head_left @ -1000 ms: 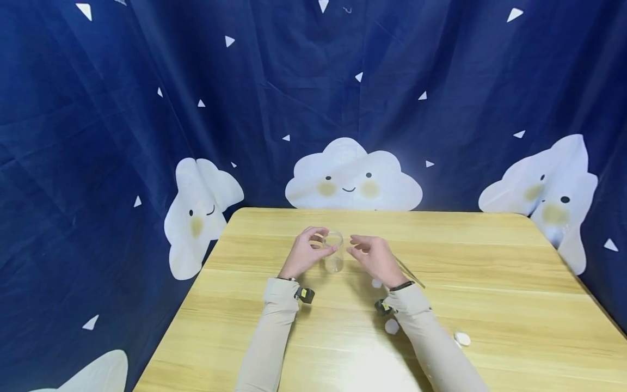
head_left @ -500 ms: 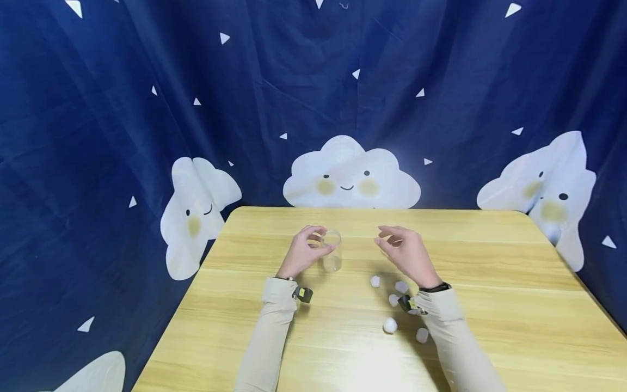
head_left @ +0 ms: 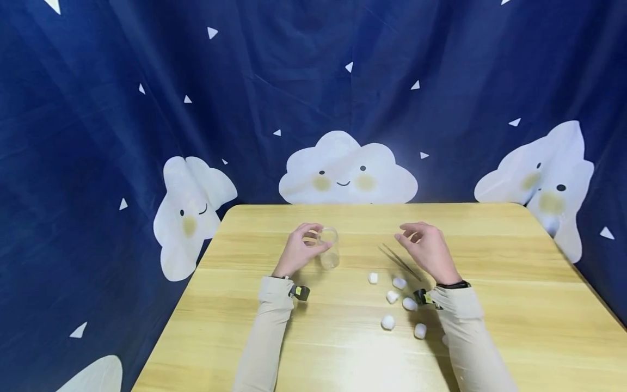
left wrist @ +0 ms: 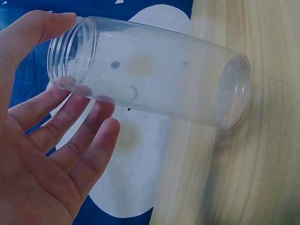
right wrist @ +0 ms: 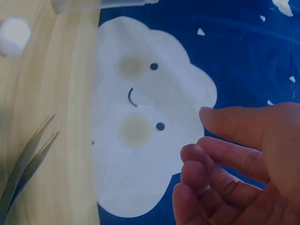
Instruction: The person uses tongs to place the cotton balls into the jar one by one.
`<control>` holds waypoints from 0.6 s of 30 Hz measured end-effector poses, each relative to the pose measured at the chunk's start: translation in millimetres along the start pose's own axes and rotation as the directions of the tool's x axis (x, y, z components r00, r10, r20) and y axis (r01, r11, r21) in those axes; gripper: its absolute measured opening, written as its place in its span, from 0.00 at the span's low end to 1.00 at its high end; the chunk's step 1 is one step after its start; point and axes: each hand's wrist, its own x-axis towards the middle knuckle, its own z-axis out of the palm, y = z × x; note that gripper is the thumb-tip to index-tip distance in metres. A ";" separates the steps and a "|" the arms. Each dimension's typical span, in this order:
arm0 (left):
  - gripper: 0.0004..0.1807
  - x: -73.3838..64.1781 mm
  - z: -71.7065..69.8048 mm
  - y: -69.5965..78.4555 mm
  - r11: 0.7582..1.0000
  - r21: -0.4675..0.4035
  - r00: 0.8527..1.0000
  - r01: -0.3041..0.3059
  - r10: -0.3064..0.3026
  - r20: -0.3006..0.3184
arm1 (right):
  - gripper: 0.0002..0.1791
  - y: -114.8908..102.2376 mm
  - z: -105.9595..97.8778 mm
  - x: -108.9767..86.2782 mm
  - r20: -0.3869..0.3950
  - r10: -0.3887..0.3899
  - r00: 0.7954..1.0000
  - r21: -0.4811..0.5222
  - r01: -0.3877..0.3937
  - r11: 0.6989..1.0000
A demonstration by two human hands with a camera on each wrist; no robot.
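My left hand (head_left: 297, 250) grips a clear plastic jar (left wrist: 154, 70) near its threaded mouth, thumb on one side and fingertips on the other. The jar is see-through, with no lid on it and nothing visible inside. In the head view it stands upright on the wooden table. My right hand (head_left: 428, 250) hovers over the table to the right, fingers loosely bent and nothing between them. Metal tweezers (head_left: 401, 262) lie beside it on the table, tips apart and pointing away to the left; they also show in the right wrist view (right wrist: 23, 171).
Several white cotton balls (head_left: 388, 322) are scattered on the table (head_left: 220, 332) between the forearms and beside the right sleeve. A blue curtain (head_left: 303, 65) with white clouds hangs behind the table's far edge.
My right hand has moved right, away from the jar, uncovering the tweezers and more cotton balls. My left hand keeps its hold on the jar. The head view has shifted slightly.
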 end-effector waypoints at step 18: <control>0.27 -0.2 -1.5 2.6 1.000 -0.027 1.000 0.017 -0.017 -0.001 | 0.16 35.3 7.0 -0.3 0.170 0.109 0.979 -0.080 -0.097 0.992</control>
